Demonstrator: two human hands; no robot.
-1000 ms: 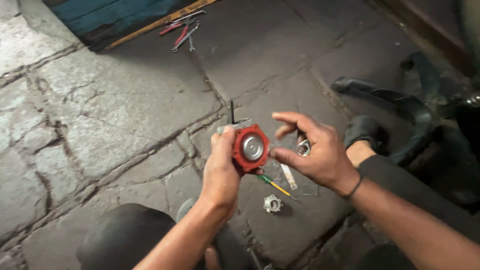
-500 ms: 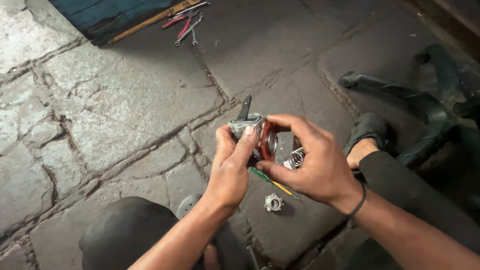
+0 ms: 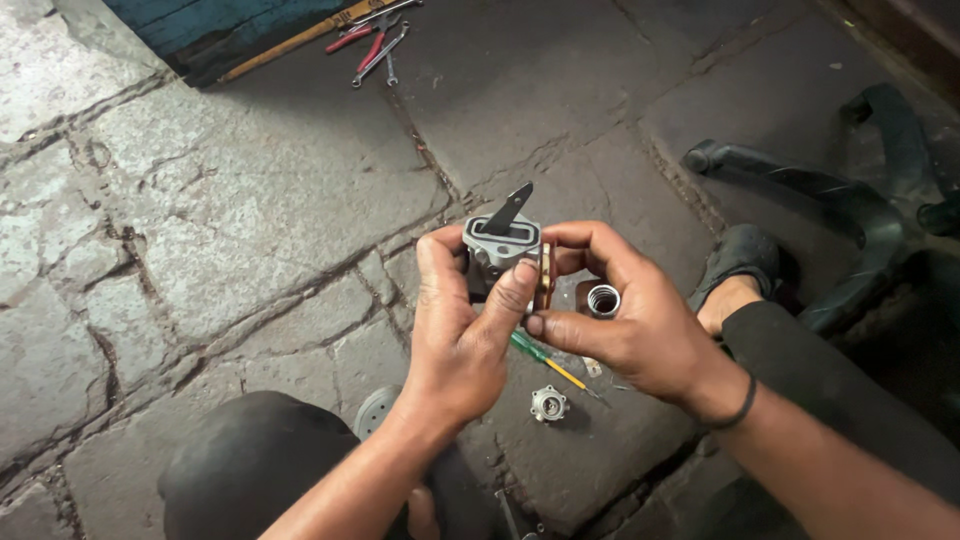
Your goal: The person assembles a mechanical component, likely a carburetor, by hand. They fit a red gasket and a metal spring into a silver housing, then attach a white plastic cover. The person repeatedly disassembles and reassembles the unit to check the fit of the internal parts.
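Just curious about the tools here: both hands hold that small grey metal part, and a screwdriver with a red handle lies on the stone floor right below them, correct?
Nearly. The head view shows both hands, left hand and right hand, on the grey metal part, but the screwdriver on the stone floor has a green handle, not red.

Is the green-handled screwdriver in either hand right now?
No, the green-handled screwdriver lies on the stone floor below both hands, which hold the grey metal part.

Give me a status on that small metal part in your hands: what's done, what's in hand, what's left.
Done: the part is off whatever it belongs to and up in both hands. In hand: the left hand and right hand grip it from either side. Left: a spring, a small round fitting and a screwdriver lie loose on the stone floor.
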